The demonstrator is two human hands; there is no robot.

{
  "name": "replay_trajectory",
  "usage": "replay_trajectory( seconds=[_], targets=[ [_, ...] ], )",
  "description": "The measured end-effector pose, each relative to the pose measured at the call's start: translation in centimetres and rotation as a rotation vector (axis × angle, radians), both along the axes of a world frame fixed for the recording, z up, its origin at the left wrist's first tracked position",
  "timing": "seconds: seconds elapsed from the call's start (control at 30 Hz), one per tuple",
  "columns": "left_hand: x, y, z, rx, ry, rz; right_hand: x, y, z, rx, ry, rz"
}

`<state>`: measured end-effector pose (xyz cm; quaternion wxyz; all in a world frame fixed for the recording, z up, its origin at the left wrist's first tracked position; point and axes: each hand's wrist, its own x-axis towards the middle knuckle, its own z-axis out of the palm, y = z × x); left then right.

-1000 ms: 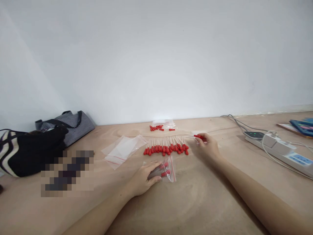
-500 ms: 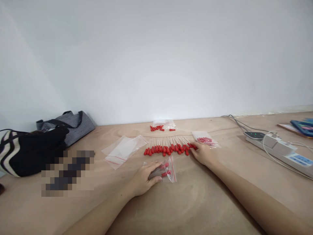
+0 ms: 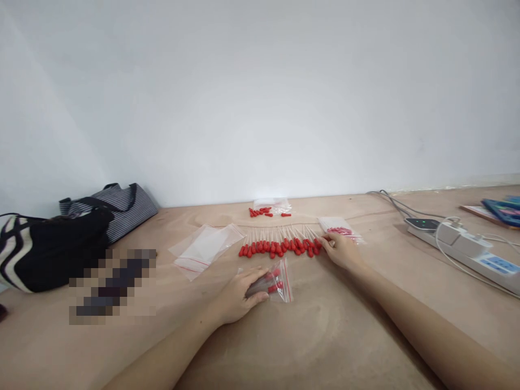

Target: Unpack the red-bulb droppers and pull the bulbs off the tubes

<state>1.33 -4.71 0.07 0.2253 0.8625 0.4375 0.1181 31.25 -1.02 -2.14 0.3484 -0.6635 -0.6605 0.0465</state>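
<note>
A row of several glass droppers with red bulbs (image 3: 280, 246) lies across the wooden table (image 3: 317, 325). My right hand (image 3: 343, 250) rests at the row's right end, fingers curled on the last dropper's red bulb. My left hand (image 3: 238, 295) lies nearer to me, its fingers over the left part of a small clear zip bag (image 3: 280, 281) that holds a few red-bulbed pieces. Just right of my right hand is another small bag with red pieces (image 3: 339, 227).
Empty clear zip bags (image 3: 205, 249) lie left of the row. Loose red caps and a bag (image 3: 270, 208) sit near the wall. Striped and black bags (image 3: 60, 238) stand at the left. A power strip with cables (image 3: 463, 244) and books (image 3: 501, 208) are at the right.
My right hand, which held a dropper up near the right-hand bag, has come down and left to the row's right end. The left hand has stayed on its bag.
</note>
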Motion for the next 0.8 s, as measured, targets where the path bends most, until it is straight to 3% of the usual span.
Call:
replay_trajectory(
  seconds=[0.07,0.13,0.2,0.27,0.53,0.8],
  targets=[
    [0.0,0.0,0.0,0.005,-0.002,-0.002,-0.8,-0.5,0.4,0.042,0.024,0.080],
    [0.0,0.0,0.0,0.014,-0.004,-0.006,-2.3,-1.4,0.8,0.082,0.051,0.268],
    [0.0,0.0,-0.1,0.030,-0.016,-0.015,-4.1,-2.5,0.9,0.071,0.032,0.448],
    [0.0,0.0,-0.2,0.050,-0.033,-0.016,-5.9,-3.4,0.9,0.035,-0.008,0.532],
    [0.0,0.1,-0.6,0.074,-0.034,-0.011,-8.6,-4.5,1.4,-0.045,-0.241,0.674],
    [-0.1,0.3,-0.9,0.062,-0.048,-0.014,-9.1,-4.5,1.3,-0.089,-0.411,0.604]
  ],
)
